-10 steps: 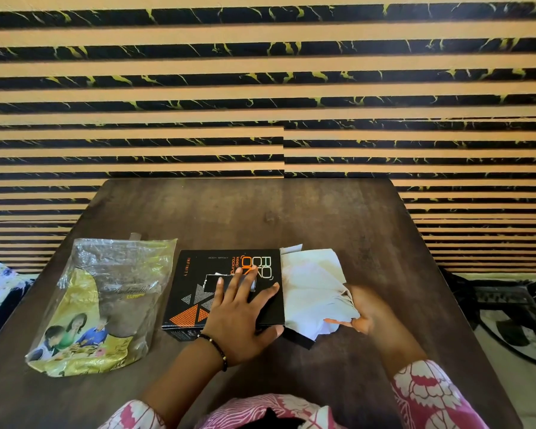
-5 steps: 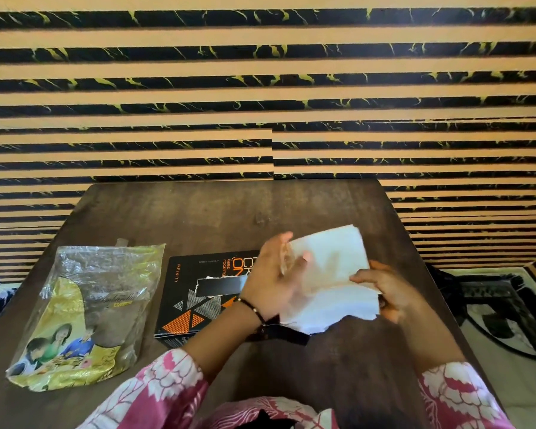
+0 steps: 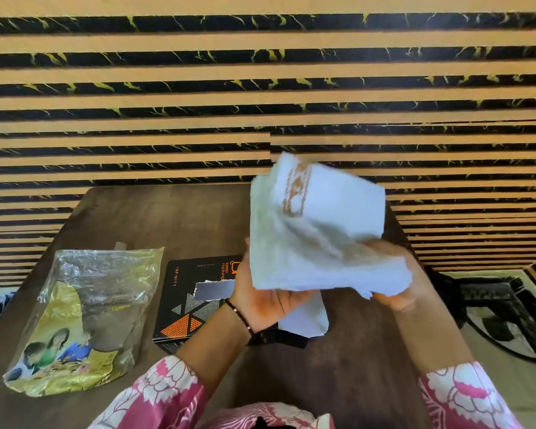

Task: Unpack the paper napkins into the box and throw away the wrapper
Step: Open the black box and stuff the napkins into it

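Stack of white paper napkins, one with an orange-brown printed band, held up in the air over the right half of a dark brown wooden table, blurred at its upper edge. Gripped from below on both sides: left hand cupped palm-up under the near left corner, fingers curled shut on the stack; right hand clamped on the lower right edge, fingers largely hidden behind the paper. One loose white sheet hanging down below the stack, in front of the box. Just beneath the left hand, flat black cardboard box with orange and grey triangles and white lettering, resting on the table. To its left, near but apart, crumpled clear and yellow plastic wrapper printed with people, lying flat and open-ended. Thin dark beaded bracelet on the left wrist; pink sleeves with white flowers at the bottom edge. Behind the table, wall of black and tan horizontal stripes.
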